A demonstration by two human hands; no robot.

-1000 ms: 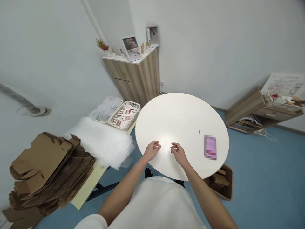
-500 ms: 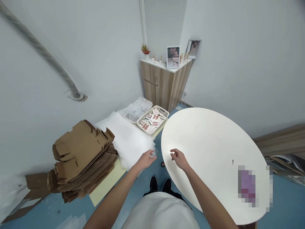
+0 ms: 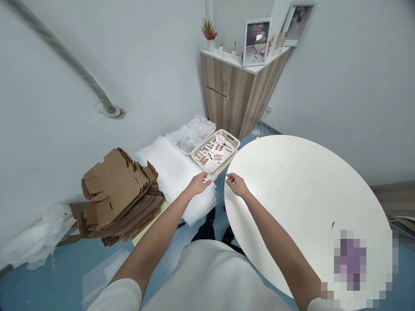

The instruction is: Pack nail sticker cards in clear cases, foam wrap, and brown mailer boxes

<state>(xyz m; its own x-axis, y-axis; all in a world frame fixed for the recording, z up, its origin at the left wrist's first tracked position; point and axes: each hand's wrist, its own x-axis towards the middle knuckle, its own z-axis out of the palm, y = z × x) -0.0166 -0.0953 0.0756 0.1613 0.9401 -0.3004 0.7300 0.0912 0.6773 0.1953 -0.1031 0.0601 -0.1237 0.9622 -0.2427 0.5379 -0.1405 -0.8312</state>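
Observation:
Just short of the white plastic basket (image 3: pixel 196 160), my left hand (image 3: pixel 199 184) hovers over the edge of the white foam sheets (image 3: pixel 168 172). Its thumb and fingers are apart, holding nothing. My right hand (image 3: pixel 237 185) is above the left rim of the round white table (image 3: pixel 301 181), fingers loosely curled and apart, also holding nothing. Inside the basket lie several cards (image 3: pixel 218 148) with small reddish printed or mounted pieces. A second basket beside it holds clear plastic bags (image 3: pixel 194 134).
Flattened brown cardboard boxes (image 3: pixel 110 181) are stacked at left. Behind the baskets stands a wood-grain cabinet (image 3: pixel 227 95) with a potted plant (image 3: pixel 209 32), small bottles and a picture frame (image 3: pixel 256 43). A pixelated purple patch (image 3: pixel 353 259) covers part of the table.
Both hands have moved forward, closer to the card basket, with fingers still apart. The view has shifted, and the baskets and table appear nearer.

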